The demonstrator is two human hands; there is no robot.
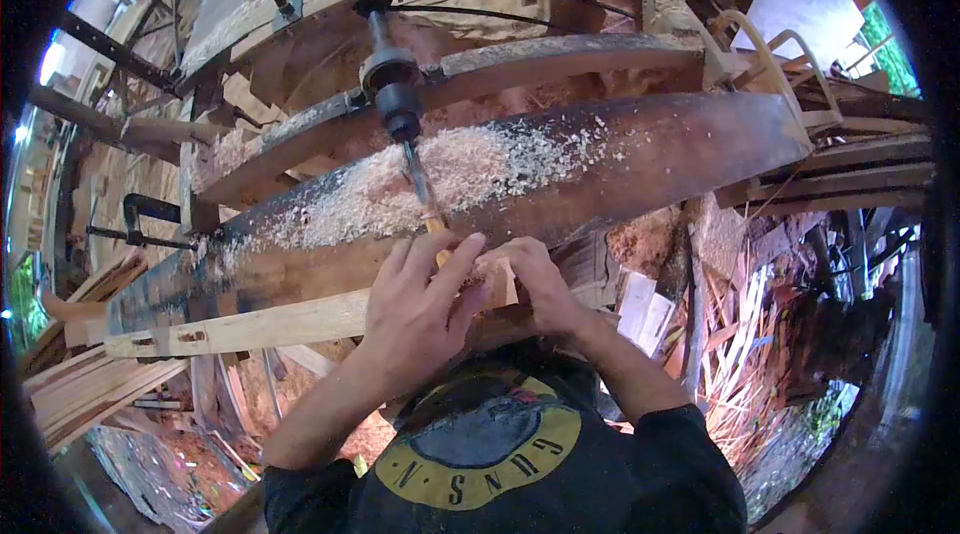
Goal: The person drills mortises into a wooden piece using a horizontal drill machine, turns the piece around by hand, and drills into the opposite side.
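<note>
A metal bit [414, 172] sticks out of a dark chuck [396, 104] toward me. At its near end a narrow yellowish wooden piece [436, 225] runs down to the fingers of my left hand [425, 294], which are bent and closed around it. My right hand [540, 284] is closed on a pale wooden block [505, 286], close beside the left. A long pale wooden strip [260, 324] reaches left from under my left hand; whether it joins the block is hidden. Wood shavings [455, 174] are heaped around the bit on a broad dark board [650, 159].
Behind the board, a curved wooden beam [560, 56] crosses the bench frame. A black clamp [150, 222] grips the frame at left. Curved wooden pieces [775, 54] lean at the right. Thin wood offcuts [735, 364] are piled on the lower right.
</note>
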